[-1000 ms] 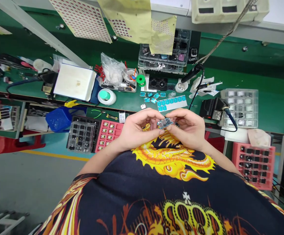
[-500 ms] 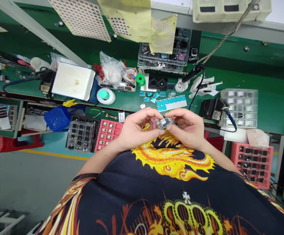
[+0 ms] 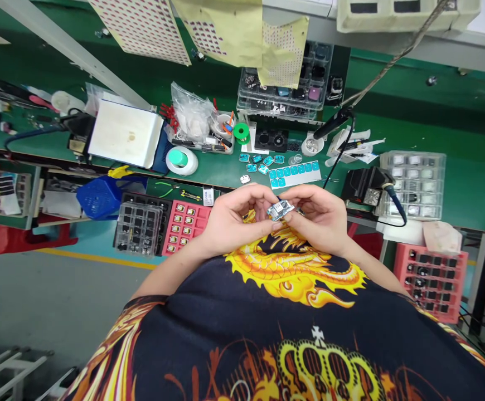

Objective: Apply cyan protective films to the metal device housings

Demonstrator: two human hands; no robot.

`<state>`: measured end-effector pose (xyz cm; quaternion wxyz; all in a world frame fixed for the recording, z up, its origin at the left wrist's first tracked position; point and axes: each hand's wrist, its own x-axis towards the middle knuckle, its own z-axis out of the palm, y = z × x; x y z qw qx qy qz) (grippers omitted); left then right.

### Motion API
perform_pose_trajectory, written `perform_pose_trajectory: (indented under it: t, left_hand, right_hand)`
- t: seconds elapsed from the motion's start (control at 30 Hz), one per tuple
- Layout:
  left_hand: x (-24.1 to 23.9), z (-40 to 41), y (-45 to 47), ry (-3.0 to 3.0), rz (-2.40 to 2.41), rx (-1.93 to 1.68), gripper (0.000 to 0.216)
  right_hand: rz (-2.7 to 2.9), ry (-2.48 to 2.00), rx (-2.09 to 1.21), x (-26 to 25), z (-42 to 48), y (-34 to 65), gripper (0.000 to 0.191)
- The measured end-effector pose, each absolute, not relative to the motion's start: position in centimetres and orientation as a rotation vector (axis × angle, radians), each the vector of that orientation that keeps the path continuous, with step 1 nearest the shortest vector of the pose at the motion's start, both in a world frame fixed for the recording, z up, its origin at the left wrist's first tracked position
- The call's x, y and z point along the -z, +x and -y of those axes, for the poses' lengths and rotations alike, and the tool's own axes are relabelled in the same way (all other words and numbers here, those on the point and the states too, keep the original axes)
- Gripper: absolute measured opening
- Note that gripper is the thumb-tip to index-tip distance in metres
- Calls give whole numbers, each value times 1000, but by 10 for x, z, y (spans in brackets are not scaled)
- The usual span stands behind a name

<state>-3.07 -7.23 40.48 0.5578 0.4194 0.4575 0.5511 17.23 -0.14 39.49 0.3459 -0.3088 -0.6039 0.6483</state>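
A small blue circuit board is held between both hands close to my chest, just below the green bench's front edge. My left hand pinches its left end with curled fingers. My right hand grips its right end, fingers closed over it. Above the hands on the bench lie several loose blue boards and a white strip of blue boards.
Pink parts tray and clear black-filled tray sit lower left. A soldering iron in its stand, a clear compartment box and a pink crate lie right. White pad, tape roll, solder spool stand behind.
The hands and the board stay put. The view has shifted slightly, so the bench sits a little to the right in the picture.
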Motion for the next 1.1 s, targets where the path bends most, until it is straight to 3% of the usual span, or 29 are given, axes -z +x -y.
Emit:
perform_pose_trajectory:
  t: [1.1]
  left_hand:
    - [-400,76,-29,1042,-1094,-1304,32]
  right_hand:
    - [1588,-825,-1678,-398,1,175,26]
